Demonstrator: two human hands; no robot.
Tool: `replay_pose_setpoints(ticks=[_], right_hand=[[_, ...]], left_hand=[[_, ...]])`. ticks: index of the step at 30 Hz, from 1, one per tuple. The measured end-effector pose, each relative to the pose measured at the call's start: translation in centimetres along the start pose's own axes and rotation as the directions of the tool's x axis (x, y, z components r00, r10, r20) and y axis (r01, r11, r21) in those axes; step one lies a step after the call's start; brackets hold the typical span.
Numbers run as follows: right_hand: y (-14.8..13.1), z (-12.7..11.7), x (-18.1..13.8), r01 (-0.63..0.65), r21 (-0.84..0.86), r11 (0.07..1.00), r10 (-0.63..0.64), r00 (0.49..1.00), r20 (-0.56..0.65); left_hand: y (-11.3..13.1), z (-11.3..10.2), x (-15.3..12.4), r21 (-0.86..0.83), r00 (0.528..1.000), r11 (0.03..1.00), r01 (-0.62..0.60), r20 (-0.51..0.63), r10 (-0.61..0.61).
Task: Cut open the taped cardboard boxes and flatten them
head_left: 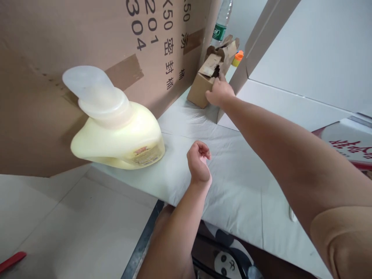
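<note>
My right hand (218, 93) reaches far across the white-covered table (232, 174) and grips the near side of a small open cardboard box (203, 83) with torn flaps. My left hand (198, 161) hovers above the middle of the table, its fingers curled loosely with nothing in them. A pale yellow plastic jug (116, 131) with a broad translucent cap stands at the table's left edge, about a hand's width left of my left hand.
A big brown carton (87, 35) with printed characters walls off the back left. A clear bottle with a green label (221, 23) and an orange cap (238, 57) stand behind the small box. White panels (305, 58) rise at right. A red object (11, 260) lies on the floor.
</note>
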State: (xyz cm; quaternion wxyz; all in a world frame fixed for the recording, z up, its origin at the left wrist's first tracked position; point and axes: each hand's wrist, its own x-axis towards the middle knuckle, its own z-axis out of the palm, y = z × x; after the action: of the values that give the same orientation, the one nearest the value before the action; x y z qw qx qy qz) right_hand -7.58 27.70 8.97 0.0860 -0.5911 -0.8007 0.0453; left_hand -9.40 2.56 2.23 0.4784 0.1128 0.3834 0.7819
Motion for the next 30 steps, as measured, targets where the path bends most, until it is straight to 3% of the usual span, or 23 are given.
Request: replay_pose_setpoints(ticks=[3,5,7,9,11,13,15,17,19,22,24,28,30], right_hand=[[0.5,-0.8,-3.3,0.057,0.050,0.997,-0.053,0.995,-0.083],[1.6,-1.1,-6.9,0.131,0.104,0.986,-0.114,0.981,-0.160],[3.7,-1.5,-12.0,0.225,0.208,0.952,-0.173,0.954,-0.243],[6.4,-2.1,-18.4,0.308,0.340,0.889,-0.196,0.925,-0.326],[9.5,-2.9,-25.6,0.290,0.424,0.858,-0.104,0.906,-0.411],[12.4,-3.3,-32.5,0.181,0.436,0.882,0.043,0.888,-0.457],[14.5,-3.1,-38.2,0.110,0.443,0.890,0.173,0.817,-0.550],[16.0,-2.1,-41.8,0.153,0.476,0.866,0.191,0.778,-0.598],[17.0,-0.6,-43.4,0.322,0.556,0.767,0.173,0.730,-0.661],[18.4,1.3,-44.0,0.532,0.606,0.592,0.078,0.711,-0.699],[19.2,1.9,-44.3,0.546,0.610,0.574,0.016,0.737,-0.676],[20.0,2.7,-45.6,0.492,0.621,0.610,0.024,0.772,-0.635],[20.0,3.3,-46.0,0.505,0.623,0.597,0.068,0.742,-0.667]], left_hand=[[0.2,-0.6,0.4,0.113,0.985,0.979,-0.169,-0.024,0.173],[0.5,-1.3,1.0,0.208,0.931,0.914,-0.349,-0.033,0.363],[0.7,-2.0,1.7,0.303,0.868,0.840,-0.450,-0.074,0.492],[0.6,-2.6,2.5,0.367,0.829,0.801,-0.473,-0.123,0.546],[0.1,-2.9,3.1,0.419,0.830,0.781,-0.463,-0.102,0.548],[-0.8,-2.6,3.1,0.448,0.864,0.768,-0.458,0.021,0.503],[-1.9,-2.0,2.5,0.450,0.878,0.755,-0.478,0.243,0.411],[-3.0,-1.3,1.5,0.437,0.821,0.729,-0.527,0.485,0.302],[-4.1,-0.6,0.4,0.428,0.734,0.694,-0.579,0.644,0.216],[-4.9,0.2,-0.9,0.418,0.658,0.641,-0.644,0.730,0.185],[-4.7,0.8,-1.6,0.380,0.600,0.599,-0.705,0.770,0.218],[-3.4,2.2,-2.5,0.288,0.437,0.488,-0.824,0.871,0.225],[-3.0,2.5,-2.6,0.322,0.428,0.470,-0.822,0.893,0.136]])
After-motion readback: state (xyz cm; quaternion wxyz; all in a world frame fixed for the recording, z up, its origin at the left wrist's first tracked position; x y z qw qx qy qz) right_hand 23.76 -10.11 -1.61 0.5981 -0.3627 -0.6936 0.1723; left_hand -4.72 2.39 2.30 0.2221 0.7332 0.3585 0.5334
